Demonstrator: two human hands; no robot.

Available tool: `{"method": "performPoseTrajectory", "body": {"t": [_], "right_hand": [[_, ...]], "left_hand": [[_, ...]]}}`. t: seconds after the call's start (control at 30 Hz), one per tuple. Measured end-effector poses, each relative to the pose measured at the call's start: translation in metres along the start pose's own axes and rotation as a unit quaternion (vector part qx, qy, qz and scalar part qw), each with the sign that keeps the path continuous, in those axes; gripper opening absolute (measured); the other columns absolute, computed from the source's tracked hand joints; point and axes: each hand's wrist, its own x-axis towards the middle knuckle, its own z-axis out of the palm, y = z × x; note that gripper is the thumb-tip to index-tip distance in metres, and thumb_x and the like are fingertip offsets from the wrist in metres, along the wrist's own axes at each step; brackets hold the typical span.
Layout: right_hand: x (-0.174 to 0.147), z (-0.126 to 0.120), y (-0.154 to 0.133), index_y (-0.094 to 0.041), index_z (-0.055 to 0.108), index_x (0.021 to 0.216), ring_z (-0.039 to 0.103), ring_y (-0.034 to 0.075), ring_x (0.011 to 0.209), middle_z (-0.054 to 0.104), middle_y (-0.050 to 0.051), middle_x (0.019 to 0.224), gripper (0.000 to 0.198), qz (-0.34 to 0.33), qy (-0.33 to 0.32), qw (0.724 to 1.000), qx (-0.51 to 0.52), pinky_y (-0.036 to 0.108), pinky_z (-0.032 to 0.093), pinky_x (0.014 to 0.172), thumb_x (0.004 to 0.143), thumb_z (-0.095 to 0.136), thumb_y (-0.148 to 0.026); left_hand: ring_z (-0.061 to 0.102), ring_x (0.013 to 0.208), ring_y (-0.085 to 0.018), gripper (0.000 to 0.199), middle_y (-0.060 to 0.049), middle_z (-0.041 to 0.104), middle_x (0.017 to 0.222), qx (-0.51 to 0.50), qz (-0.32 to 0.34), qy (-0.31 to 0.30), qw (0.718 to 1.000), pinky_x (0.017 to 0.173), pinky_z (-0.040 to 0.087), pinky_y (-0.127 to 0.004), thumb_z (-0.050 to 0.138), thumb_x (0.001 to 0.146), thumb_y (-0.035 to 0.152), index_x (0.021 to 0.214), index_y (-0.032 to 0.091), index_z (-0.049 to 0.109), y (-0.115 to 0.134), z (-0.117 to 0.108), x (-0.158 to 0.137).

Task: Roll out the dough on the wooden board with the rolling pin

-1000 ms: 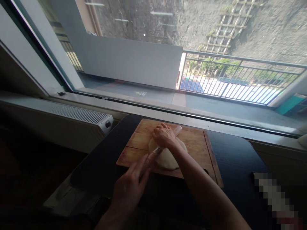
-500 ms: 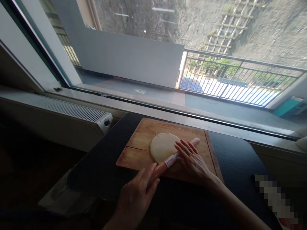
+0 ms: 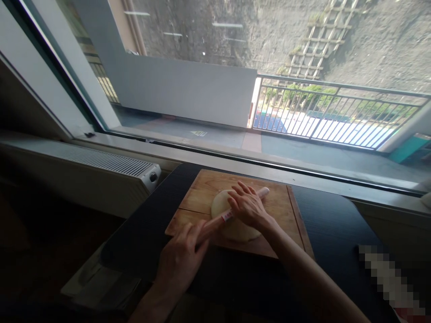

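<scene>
Left hand wraps the rolling pin at the front of the wooden board, right hand spreads over the pin's farther half, and it's slanting across dough on the board, railing far beyond it.

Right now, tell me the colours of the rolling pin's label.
The label on the rolling pin is white with red markings, best seen in the head view.

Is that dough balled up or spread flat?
Spread flat: the dough lies as a low, rounded sheet on the wooden board, with the rolling pin across it.
</scene>
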Motion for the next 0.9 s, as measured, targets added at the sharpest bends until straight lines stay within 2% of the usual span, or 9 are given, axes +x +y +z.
{"method": "performPoseTrajectory", "body": {"t": [0.1, 0.2, 0.3, 0.5, 0.6, 0.67, 0.77, 0.9], "right_hand": [[-0.059, -0.004, 0.006, -0.029, 0.043, 0.132, 0.018, 0.020, 0.136, 0.035, 0.000, 0.143, 0.041, -0.001, 0.015, 1.000, -0.007, 0.041, 0.013, 0.111, 0.093, 0.033, -0.038], [-0.080, -0.005, 0.008, -0.027, 0.034, 0.138, 0.014, 0.021, 0.138, 0.027, 0.001, 0.147, 0.047, 0.001, 0.016, 1.000, -0.020, 0.042, 0.010, 0.112, 0.092, 0.035, -0.040], [-0.049, -0.001, 0.010, -0.025, 0.039, 0.135, 0.017, 0.021, 0.137, 0.033, 0.003, 0.145, 0.045, 0.010, 0.006, 1.000, -0.021, 0.042, 0.011, 0.111, 0.094, 0.029, -0.042], [0.063, 0.004, 0.009, -0.026, 0.055, 0.118, 0.032, 0.023, 0.129, 0.045, 0.005, 0.135, 0.040, 0.069, -0.073, 0.995, -0.007, 0.042, 0.030, 0.100, 0.094, 0.026, -0.039], [0.076, 0.004, 0.006, -0.024, 0.057, 0.114, 0.036, 0.023, 0.126, 0.049, 0.007, 0.130, 0.042, 0.076, -0.071, 0.995, -0.002, 0.041, 0.034, 0.097, 0.094, 0.025, -0.041], [0.058, 0.003, 0.004, -0.025, 0.058, 0.113, 0.031, 0.023, 0.129, 0.047, 0.005, 0.133, 0.043, 0.071, -0.049, 0.996, -0.004, 0.041, 0.031, 0.100, 0.095, 0.022, -0.040], [0.001, -0.001, 0.002, -0.027, 0.054, 0.119, 0.024, 0.021, 0.133, 0.042, 0.002, 0.138, 0.041, 0.042, 0.004, 0.999, -0.010, 0.041, 0.023, 0.106, 0.095, 0.023, -0.040], [-0.077, -0.004, 0.001, -0.024, 0.032, 0.139, 0.017, 0.021, 0.137, 0.027, 0.003, 0.148, 0.048, -0.008, 0.019, 0.999, -0.030, 0.042, 0.015, 0.110, 0.094, 0.032, -0.040]], "left_hand": [[0.056, 0.092, -0.017, 0.030, -0.002, 0.058, 0.094, 0.000, 0.035, -0.018, 0.999, 0.081, 0.043, -0.029, 0.051, 0.081, 0.019, 0.110, 0.025, 0.055, 0.010, 0.000, 0.003], [0.054, 0.093, -0.019, 0.027, -0.003, 0.058, 0.093, 0.009, 0.059, -0.023, 0.998, 0.083, 0.041, -0.031, 0.053, 0.079, 0.019, 0.105, 0.024, 0.058, 0.017, -0.002, 0.013], [0.054, 0.093, -0.021, 0.028, -0.004, 0.059, 0.093, 0.036, 0.063, -0.012, 0.997, 0.082, 0.040, -0.032, 0.052, 0.082, 0.025, 0.109, 0.022, 0.057, 0.018, -0.005, 0.026], [0.053, 0.102, -0.023, 0.037, -0.009, 0.058, 0.107, 0.110, 0.034, 0.038, 0.993, 0.083, 0.038, -0.036, 0.045, 0.087, 0.027, 0.122, 0.019, 0.051, 0.013, -0.006, 0.046], [0.051, 0.106, -0.024, 0.037, -0.011, 0.058, 0.111, 0.121, 0.035, 0.050, 0.991, 0.088, 0.035, -0.037, 0.044, 0.087, 0.026, 0.123, 0.017, 0.051, 0.012, -0.004, 0.048], [0.052, 0.104, -0.023, 0.037, -0.010, 0.059, 0.108, 0.115, 0.047, 0.048, 0.991, 0.090, 0.034, -0.037, 0.044, 0.087, 0.025, 0.123, 0.018, 0.051, 0.014, -0.003, 0.046], [0.053, 0.098, -0.022, 0.036, -0.008, 0.061, 0.103, 0.094, 0.068, 0.032, 0.993, 0.091, 0.033, -0.039, 0.045, 0.086, 0.024, 0.121, 0.021, 0.053, 0.021, -0.001, 0.040], [0.052, 0.098, -0.023, 0.039, -0.006, 0.060, 0.105, 0.079, 0.086, 0.024, 0.993, 0.091, 0.033, -0.040, 0.049, 0.083, 0.021, 0.121, 0.025, 0.053, 0.029, 0.003, 0.031]]}}
